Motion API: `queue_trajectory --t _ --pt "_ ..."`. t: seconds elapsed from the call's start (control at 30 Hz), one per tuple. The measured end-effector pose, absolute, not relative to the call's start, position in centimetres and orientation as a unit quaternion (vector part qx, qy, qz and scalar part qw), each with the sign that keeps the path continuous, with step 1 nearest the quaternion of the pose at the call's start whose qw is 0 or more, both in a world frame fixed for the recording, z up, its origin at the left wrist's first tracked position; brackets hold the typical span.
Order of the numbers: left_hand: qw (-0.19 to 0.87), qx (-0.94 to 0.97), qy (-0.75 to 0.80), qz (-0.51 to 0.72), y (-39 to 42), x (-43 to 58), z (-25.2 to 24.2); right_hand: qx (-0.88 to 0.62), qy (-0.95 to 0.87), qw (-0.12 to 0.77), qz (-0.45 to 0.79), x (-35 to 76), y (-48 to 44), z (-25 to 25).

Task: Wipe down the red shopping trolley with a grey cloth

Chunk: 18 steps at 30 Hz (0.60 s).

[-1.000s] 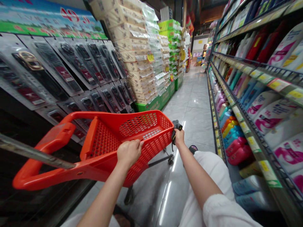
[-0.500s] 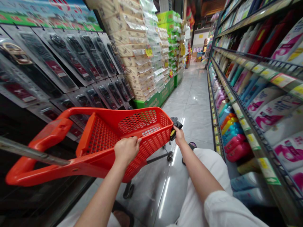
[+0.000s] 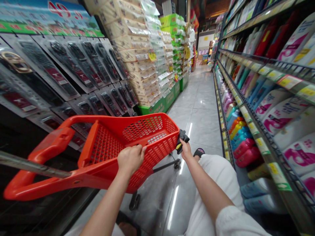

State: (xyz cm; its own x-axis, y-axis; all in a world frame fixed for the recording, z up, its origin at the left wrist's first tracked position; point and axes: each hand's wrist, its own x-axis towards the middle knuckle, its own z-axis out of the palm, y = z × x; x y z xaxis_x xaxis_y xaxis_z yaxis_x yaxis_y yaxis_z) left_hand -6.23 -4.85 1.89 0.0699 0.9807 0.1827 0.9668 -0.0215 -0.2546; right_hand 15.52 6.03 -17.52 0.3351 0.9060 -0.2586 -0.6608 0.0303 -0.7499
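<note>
A red plastic shopping cart (image 3: 152,165) stands angled across the aisle, and its basket shows nothing inside. My left hand (image 3: 131,159) is closed over the near rim of the basket, thumb on top. At the basket's narrow front end, my right hand (image 3: 186,150) is closed on a dark grey bundle with a yellow patch, which looks like gloves (image 3: 182,139). The bundle lies against the front corner of the cart; whether my right fingers also grip the cart is hidden. A grey metal pole (image 3: 31,165) crosses the cart's handle side at the left.
Packaged belts (image 3: 81,62) hang on a rack at the left. Beyond them rise stacked beige cartons (image 3: 135,55) and green boxes (image 3: 176,36). Shelves of bottles (image 3: 278,108) line the right side close to my leg. A tiled floor (image 3: 199,111) runs ahead down the aisle.
The view has shifted slightly, and the cart's handle end sits a little lower and further left. My sandalled foot shows more beyond my right arm. Both hands keep their hold.
</note>
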Motion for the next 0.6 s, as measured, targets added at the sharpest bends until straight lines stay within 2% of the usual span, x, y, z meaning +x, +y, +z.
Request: queue_trajectory --t 0.13,0.3,0.47,0.6 --pt "0.167 -0.716 -0.678 0.026 -4.8 -6.2 1.8 -0.438 -0.154 0.662 0.588 16.2 6.4 -17.5" --pt "0.175 -0.711 -0.681 0.029 -4.7 -6.2 1.8 -0.368 -0.209 0.728 0.539 16.9 7.6 -15.9" --pt "0.175 -0.712 -0.68 0.032 -4.7 -6.2 1.8 -0.446 -0.166 0.691 0.543 15.2 5.3 -19.1" --pt "0.175 -0.712 -0.679 0.032 -4.8 -6.2 1.8 -0.447 -0.146 0.683 0.559 14.3 4.8 -19.9"
